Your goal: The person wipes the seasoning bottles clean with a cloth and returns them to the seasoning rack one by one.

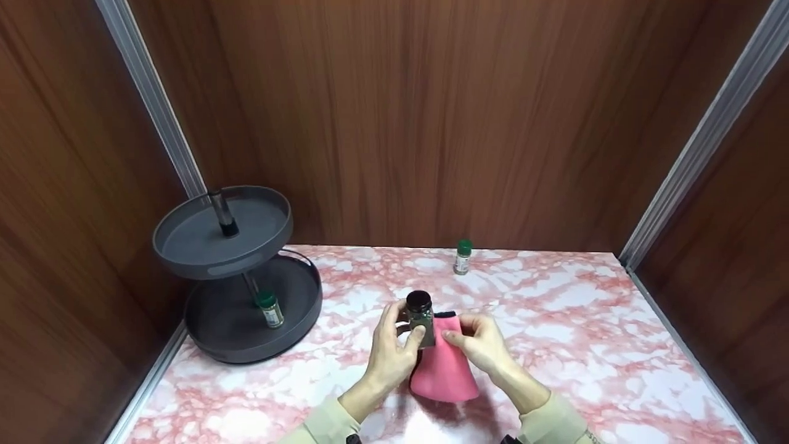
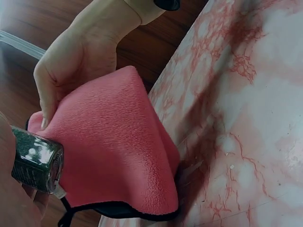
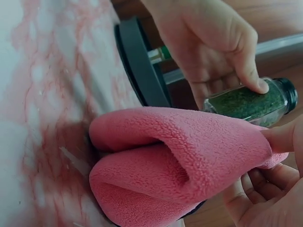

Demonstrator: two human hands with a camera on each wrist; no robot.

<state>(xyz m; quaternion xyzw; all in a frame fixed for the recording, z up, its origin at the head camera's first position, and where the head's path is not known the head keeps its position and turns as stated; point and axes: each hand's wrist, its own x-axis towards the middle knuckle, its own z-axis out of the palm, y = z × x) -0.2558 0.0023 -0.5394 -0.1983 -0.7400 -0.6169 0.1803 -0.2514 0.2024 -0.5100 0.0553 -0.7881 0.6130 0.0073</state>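
My left hand [image 1: 392, 346] grips a glass spice jar [image 3: 246, 105] with a black lid and green dried herbs inside. The jar stands upright in the head view, held above the table. Beside it my right hand [image 1: 484, 342] pinches a pink cloth [image 1: 445, 376] with dark edging near its top. The fleecy cloth [image 2: 109, 137] hangs down in folds and flares out at the bottom, close by the jar's base. In the right wrist view, the left thumb presses along the jar's side near the lid.
A dark grey two-tier round tray [image 1: 246, 265] stands at the left. On its lower tier is a green-capped spice jar [image 1: 271, 311]. Another green-capped jar [image 1: 462, 258] stands at the back of the pink marbled table [image 1: 555, 345]. Brown wood panels [image 1: 419, 123] enclose the table.
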